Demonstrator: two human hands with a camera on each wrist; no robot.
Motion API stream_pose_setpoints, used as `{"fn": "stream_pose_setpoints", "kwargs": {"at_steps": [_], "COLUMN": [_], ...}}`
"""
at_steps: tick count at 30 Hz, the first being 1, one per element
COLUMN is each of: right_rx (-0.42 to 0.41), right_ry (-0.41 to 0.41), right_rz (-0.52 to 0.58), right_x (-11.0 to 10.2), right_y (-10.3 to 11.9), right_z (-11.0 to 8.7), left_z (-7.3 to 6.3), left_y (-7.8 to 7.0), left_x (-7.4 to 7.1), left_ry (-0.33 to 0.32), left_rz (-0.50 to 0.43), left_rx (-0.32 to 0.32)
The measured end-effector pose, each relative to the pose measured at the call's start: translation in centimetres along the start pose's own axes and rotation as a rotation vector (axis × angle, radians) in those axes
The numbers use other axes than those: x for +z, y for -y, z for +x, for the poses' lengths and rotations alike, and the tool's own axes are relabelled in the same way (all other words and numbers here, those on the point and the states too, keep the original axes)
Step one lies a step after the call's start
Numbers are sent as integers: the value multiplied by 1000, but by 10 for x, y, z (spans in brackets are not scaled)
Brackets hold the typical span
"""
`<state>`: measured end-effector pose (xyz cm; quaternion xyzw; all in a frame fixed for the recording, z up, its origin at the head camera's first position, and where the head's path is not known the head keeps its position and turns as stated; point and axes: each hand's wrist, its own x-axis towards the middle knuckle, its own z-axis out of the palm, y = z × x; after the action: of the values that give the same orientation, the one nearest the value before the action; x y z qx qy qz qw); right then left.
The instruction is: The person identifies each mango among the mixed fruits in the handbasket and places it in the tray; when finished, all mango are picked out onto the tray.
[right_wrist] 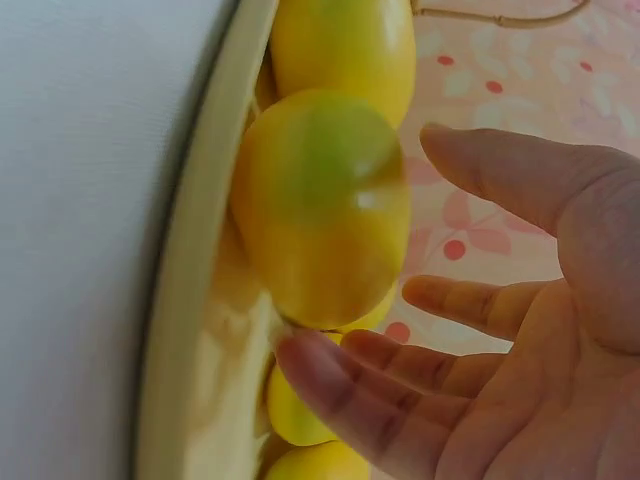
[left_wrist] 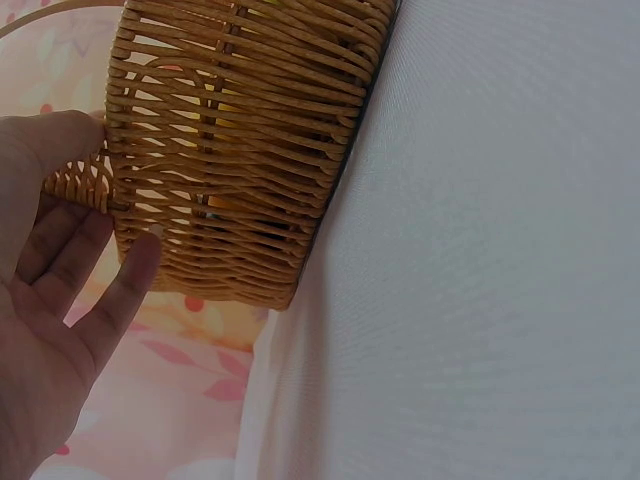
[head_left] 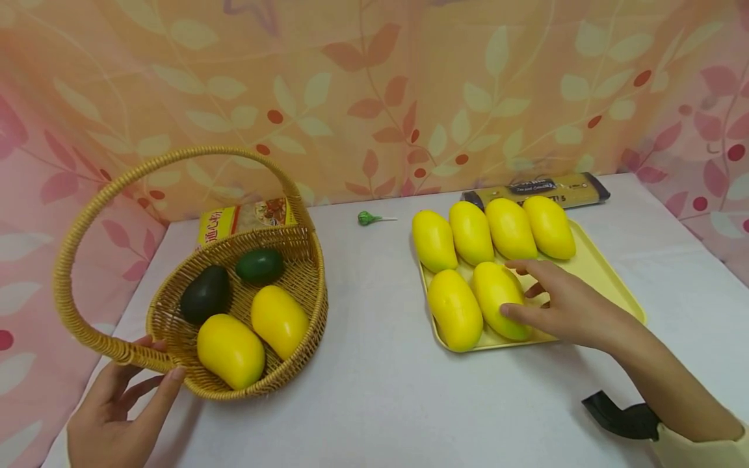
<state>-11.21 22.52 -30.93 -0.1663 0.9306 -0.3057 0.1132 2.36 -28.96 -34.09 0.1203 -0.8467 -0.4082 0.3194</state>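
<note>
A wicker basket (head_left: pixel 316 325) with a tall hoop handle stands on the left, with two dark green avocados (head_left: pixel 206 294) and two yellow mangoes (head_left: pixel 231 351) inside. My left hand (head_left: pixel 117 406) holds its near-left rim at the foot of the handle; in the left wrist view, fingertips (left_wrist: pixel 150 250) lie against the woven side. On the right, a pale yellow tray (head_left: pixel 608 279) carries several mangoes in two rows. Over the tray's front row, my right hand (head_left: pixel 576 305) has its fingers spread around the right-hand mango (head_left: pixel 500 299), which shows a greenish end in the right wrist view.
Behind the basket lies a yellow food packet (head_left: pixel 246 221). A green lollipop (head_left: pixel 367 218) rests between basket and tray. A dark and gold pasta packet (head_left: pixel 544 190) lies behind the tray, and a black strap-like piece (head_left: pixel 623 416) is by my right forearm. Patterned cloth surrounds the white table.
</note>
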Motion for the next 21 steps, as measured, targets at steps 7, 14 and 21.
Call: {"fn": "stream_pose_setpoints", "kwargs": {"at_steps": [7,14,21], "right_rx": [-99,-285,-558], "right_ry": [-47,-9,45], "right_rz": [-50,-25,-101], "right_x": [-7,14,70], "right_y": [29,98,173], "right_z": [7,31,64], "left_z": [1,0,0], "left_y": [3,0,-1], "left_x": [1,2,2], "left_ry": [-10,-19,-10], "left_rz": [-26,4,0], "left_rx": [7,-22,-21]}}
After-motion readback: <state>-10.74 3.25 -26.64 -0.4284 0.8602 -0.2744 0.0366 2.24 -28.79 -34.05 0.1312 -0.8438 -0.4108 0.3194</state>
